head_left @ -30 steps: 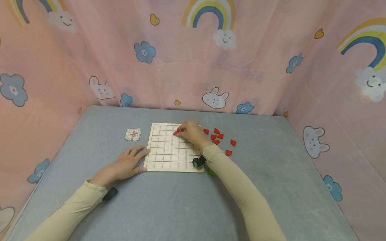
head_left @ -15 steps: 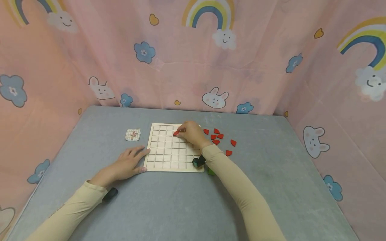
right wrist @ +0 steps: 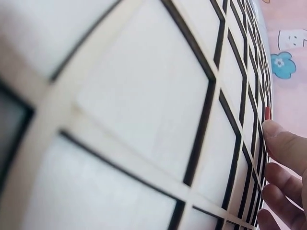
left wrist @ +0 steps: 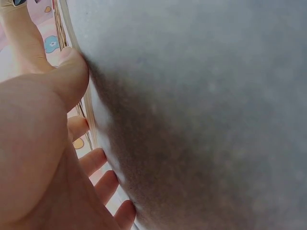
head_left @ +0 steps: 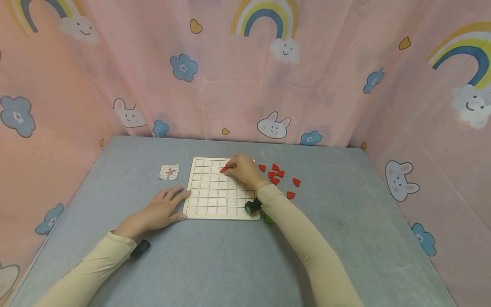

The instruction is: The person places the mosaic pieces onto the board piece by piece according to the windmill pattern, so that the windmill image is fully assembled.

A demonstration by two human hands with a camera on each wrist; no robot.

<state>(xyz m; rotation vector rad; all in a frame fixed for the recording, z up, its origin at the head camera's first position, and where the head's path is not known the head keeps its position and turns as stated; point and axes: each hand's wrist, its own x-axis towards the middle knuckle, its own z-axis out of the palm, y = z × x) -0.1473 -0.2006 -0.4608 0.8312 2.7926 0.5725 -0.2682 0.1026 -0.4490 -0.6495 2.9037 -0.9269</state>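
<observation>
A pale wooden grid board lies on the grey table. My right hand is over its upper right part and pinches a red quarter-round piece at a cell near the far edge. In the right wrist view the thumb and fingers are at the right edge, with a sliver of the red piece above the thumb. My left hand rests on the table, its thumb and index finger touching the board's left edge. The left wrist view shows that hand's fingers spread along the edge.
Several red quarter-round pieces lie scattered right of the board. Partly under the right forearm is a green piece. A small card with a printed grid pattern sits left of the board. A pink patterned curtain surrounds the table.
</observation>
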